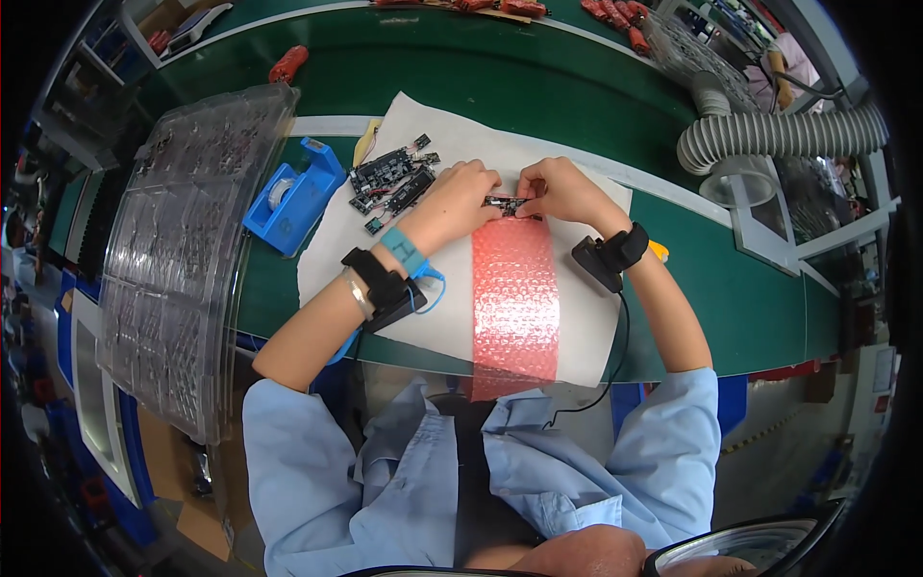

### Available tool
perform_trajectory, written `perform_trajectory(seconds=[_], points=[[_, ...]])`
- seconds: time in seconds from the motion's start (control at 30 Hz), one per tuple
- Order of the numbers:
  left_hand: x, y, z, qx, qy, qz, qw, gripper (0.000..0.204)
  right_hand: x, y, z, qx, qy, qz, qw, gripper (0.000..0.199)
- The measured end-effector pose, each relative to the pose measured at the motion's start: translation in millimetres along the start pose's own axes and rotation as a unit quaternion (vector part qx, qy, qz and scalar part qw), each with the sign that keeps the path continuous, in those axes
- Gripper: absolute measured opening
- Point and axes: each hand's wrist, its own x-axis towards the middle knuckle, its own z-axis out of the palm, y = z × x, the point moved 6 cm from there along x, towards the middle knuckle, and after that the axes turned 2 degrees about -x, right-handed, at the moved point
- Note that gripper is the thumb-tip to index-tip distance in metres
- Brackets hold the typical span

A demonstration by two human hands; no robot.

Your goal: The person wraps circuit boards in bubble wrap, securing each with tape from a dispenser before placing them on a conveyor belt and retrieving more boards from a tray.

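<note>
My left hand (pixel 461 200) and my right hand (pixel 565 194) pinch the two ends of a small black circuit board (pixel 507 205). The board lies at the far end of a strip of red bubble wrap (pixel 515 298), which runs toward me and hangs over the table's near edge. Under the wrap is a large white sheet (pixel 437 317). Left of my left hand, several more black circuit boards (pixel 385 178) lie loosely grouped on the sheet. My fingers hide part of the board between them.
A blue tape dispenser (pixel 293 197) stands left of the sheet on the green table (pixel 769 327). Stacked clear plastic trays (pixel 183 240) rise at the far left. A grey flexible duct (pixel 788 135) hangs at the right. Red-wrapped bundles (pixel 288 64) lie farther back. Another person's arm (pixel 781 82) shows top right.
</note>
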Motion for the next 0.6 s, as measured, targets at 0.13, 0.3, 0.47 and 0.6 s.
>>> perform_trajectory(seconds=[0.13, 0.3, 0.47, 0.6], points=[[3, -7, 9, -0.007, -0.042, -0.02, 0.999, 0.02, -6, -4, -1, -0.01, 0.024, -0.018, 0.999, 0.017], [3, -4, 9, -0.016, -0.062, -0.03, 0.998, 0.018, -32, -11, -6, -0.02, 0.116, -0.12, 0.986, 0.017], [1, -2, 6, -0.029, -0.062, -0.026, 0.997, 0.017, -46, -5, 3, -0.005, 0.139, -0.089, 0.986, 0.016], [-2, -1, 3, -0.036, -0.048, -0.002, 0.998, 0.017, -52, -19, 7, -0.053, 0.151, -0.091, 0.983, 0.014]])
